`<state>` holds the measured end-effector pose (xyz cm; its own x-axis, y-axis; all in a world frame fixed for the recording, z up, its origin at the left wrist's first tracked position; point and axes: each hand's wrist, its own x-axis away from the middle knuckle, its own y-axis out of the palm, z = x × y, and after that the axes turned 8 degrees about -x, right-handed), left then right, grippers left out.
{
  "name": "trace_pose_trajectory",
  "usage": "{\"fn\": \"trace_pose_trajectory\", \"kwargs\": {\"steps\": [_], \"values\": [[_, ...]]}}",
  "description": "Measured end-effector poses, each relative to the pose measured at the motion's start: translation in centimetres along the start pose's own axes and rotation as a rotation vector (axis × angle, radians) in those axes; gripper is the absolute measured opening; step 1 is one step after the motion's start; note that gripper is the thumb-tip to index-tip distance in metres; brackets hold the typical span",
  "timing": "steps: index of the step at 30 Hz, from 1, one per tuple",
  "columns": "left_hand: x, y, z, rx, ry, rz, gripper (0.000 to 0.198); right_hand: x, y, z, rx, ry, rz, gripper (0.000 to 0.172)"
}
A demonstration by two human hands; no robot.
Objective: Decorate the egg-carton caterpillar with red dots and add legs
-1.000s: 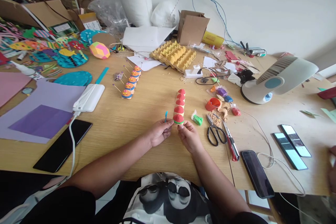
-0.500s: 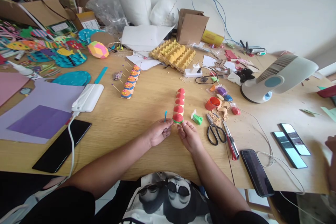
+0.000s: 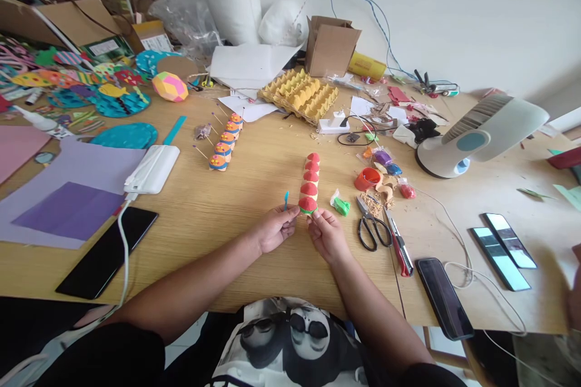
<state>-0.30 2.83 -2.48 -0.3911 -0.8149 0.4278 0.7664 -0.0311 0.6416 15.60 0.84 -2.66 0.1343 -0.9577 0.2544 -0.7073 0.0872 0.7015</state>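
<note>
A strip of egg carton covered in red and cream clay, shaped like a caterpillar [image 3: 310, 176], points away from me at the middle of the table. Green clay lines its near end. My left hand [image 3: 276, 230] is closed, thumb and forefinger at the left of that end. A small blue clay tool [image 3: 286, 198] sticks up beside those fingers; its lower part is hidden. On the other side, my right hand [image 3: 327, 234] pinches the green edge. Green clay in a plastic wrapper [image 3: 340, 204] lies just right of the caterpillar.
Scissors [image 3: 373, 225], a red utility knife [image 3: 399, 245] and a red-orange cup [image 3: 367, 178] lie to the right, near several phones. A decorated caterpillar [image 3: 226, 142] stands at left. Farther back are a yellow egg tray [image 3: 299, 95] and a white fan [image 3: 481, 136].
My hands and the red caterpillar stay almost still. At the far right edge, another person's hand has shifted slightly outward.
</note>
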Motion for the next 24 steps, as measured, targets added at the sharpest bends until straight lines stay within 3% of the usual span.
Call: {"fn": "trace_pose_trajectory", "kwargs": {"steps": [18, 24], "values": [[-0.09, -0.17, -0.05, 0.019, -0.009, -0.008, 0.04, -0.41, -0.39, 0.06, -0.057, 0.032, -0.04, 0.033], [0.07, 0.02, -0.06, -0.009, -0.007, -0.007, 0.04, -0.52, -0.38, 0.35, 0.0, -0.025, 0.039, 0.036]]}}
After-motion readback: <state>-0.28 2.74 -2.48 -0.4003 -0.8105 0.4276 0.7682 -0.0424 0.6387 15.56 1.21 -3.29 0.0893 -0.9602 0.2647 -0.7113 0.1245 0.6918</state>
